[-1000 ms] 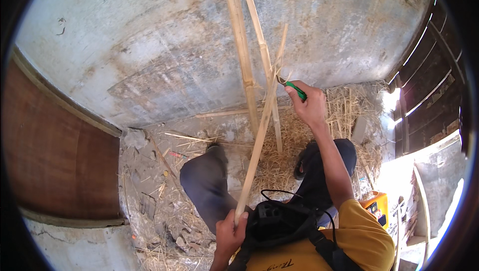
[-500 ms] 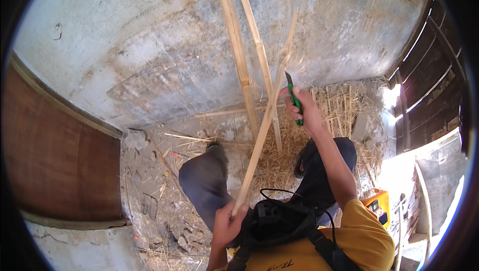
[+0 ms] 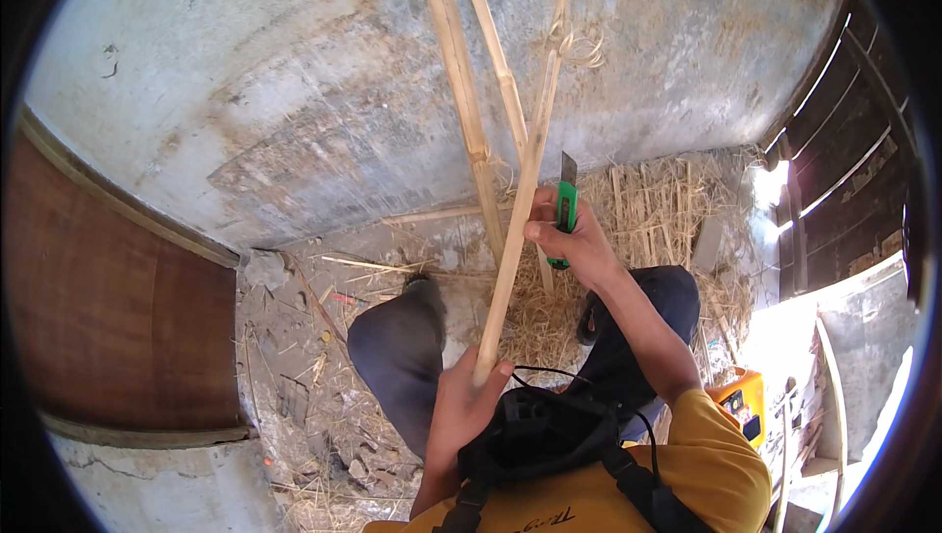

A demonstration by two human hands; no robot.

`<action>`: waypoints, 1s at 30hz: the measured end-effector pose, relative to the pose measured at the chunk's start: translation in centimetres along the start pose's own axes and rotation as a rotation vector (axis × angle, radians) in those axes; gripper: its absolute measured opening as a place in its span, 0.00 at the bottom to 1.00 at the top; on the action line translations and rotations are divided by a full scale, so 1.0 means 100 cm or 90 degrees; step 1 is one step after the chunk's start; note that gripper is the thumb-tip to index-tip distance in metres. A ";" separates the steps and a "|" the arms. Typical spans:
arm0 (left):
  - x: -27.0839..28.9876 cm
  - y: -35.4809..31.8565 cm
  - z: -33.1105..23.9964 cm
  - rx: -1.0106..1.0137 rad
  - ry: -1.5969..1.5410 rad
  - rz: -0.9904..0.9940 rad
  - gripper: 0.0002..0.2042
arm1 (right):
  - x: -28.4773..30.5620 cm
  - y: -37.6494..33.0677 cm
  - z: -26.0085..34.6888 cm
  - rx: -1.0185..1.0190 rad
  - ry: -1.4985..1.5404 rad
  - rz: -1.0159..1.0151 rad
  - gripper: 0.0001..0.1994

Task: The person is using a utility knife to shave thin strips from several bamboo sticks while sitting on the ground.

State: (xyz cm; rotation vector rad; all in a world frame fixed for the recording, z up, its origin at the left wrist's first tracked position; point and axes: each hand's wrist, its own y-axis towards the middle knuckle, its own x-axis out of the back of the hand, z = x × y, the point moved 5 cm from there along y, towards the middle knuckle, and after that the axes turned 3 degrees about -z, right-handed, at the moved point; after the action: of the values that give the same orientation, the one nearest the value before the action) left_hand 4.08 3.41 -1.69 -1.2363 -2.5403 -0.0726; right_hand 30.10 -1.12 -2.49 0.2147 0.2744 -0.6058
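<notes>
A long pale bamboo strip (image 3: 502,299) rises at a slant in front of me, with thin curled shavings (image 3: 586,48) clinging near its upper end. My left hand (image 3: 465,405) is closed around its lower end, close to my body. In my right hand (image 3: 581,246) is a green utility knife (image 3: 566,209) with its blade out, pointing up and away from me. The fingertips of that hand also rest against the middle of the strip, while the blade stands apart from it on the right.
Two bamboo poles, a thicker one (image 3: 456,72) and a thinner one (image 3: 493,42), lean on the stained wall (image 3: 324,91). Straw and shavings (image 3: 662,214) cover the floor around my feet. A brown wooden panel (image 3: 128,307) is at left, and an orange case (image 3: 748,398) at right.
The strip has swung more upright and extends farther up. My right hand has moved lower and come against the strip, the knife turning upright. My left hand has moved slightly up.
</notes>
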 end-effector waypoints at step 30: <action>0.012 0.001 -0.016 0.073 -0.337 -0.024 0.18 | -0.059 -0.043 0.024 0.523 -0.453 0.164 0.19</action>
State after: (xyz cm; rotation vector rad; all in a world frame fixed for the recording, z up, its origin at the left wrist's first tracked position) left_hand 3.85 4.13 0.15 -1.2947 -2.9532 0.4439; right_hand 23.39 -2.08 1.11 0.7866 -0.7021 -0.4755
